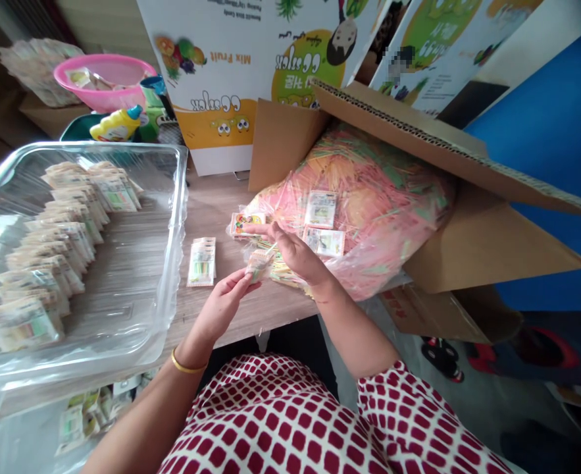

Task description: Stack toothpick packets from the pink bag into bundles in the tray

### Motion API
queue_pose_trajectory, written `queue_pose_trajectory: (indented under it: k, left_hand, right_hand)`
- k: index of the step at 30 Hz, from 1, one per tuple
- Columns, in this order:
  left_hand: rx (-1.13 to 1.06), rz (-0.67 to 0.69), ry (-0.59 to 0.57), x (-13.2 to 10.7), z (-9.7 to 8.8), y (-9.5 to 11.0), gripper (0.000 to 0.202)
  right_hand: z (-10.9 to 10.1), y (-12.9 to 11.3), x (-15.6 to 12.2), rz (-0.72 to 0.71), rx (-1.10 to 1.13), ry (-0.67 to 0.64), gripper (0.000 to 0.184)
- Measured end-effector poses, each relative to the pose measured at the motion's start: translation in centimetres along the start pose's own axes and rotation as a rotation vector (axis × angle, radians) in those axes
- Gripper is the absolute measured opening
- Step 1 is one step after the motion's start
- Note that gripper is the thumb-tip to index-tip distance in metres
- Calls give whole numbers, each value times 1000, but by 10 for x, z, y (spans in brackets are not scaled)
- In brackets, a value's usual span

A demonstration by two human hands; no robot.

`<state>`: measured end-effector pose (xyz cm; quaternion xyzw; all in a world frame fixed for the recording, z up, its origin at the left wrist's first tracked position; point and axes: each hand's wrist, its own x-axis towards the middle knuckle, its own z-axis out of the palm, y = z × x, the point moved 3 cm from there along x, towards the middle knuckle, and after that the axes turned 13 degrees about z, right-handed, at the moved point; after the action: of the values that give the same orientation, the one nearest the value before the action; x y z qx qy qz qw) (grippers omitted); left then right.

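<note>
My left hand [228,297] pinches a small printed packet [258,262] of clear plastic by its lower edge, above the table. My right hand [293,250] is just to the right of it, index finger stretched leftward. Between its fingers and the packet's upper edge runs a thin pale stick [272,249], which the right hand seems to pinch; the thumb is partly hidden. Behind the hands lies another packet [245,222] with a colourful front. Two more packets, an upper one [320,209] and a lower one [326,241], rest on a big plastic bag of pink, yellow and green sticks [369,197].
A short stack of packets [202,262] lies on the wooden table [231,191]. At left, a clear plastic tray [137,276] holds overlapping rows of packets. The bag spills from an open cardboard box [487,243]. A pink basin [103,99] and printed cartons [211,66] stand behind.
</note>
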<state>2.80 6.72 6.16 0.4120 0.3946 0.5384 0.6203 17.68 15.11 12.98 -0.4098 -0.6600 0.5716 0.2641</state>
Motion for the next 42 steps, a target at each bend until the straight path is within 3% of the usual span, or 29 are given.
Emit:
queue_pose_trajectory:
  k: [3,7,12,17,24,29,33,38,42]
  left_hand:
    - [31,22,-5,0,-1,1,38]
    - [61,40,-34,-1,-1,1,36]
    - [53,49,-55,0,-1,0,35]
    - [92,37,-106,1,3,1,37]
    - [73,25,-113,1,6,3,34]
    - [46,-13,-113,2,1,1,34]
    - [-22,-55,-69,2,-1,-5,35]
    - [-102,-78,-51,1,1,-8,34]
    - [-223,-104,-13,1,0,-7,29]
  right_hand:
    - [2,10,2,56,10,-93,48]
    - [0,16,0,54,173,-124,49]
    - [0,19,0,132,91,-145,62]
    - [-5,24,3,158,250,-155,69]
    - [-2,15,-3,82,17,-173,58]
    - [-6,14,-4,6,184,-198,55]
    - [-4,19,-5,108,56,-241,58]
    - [-11,25,-2,128,173,-85,58]
    - [-8,36,1,219,-34,-179,46]
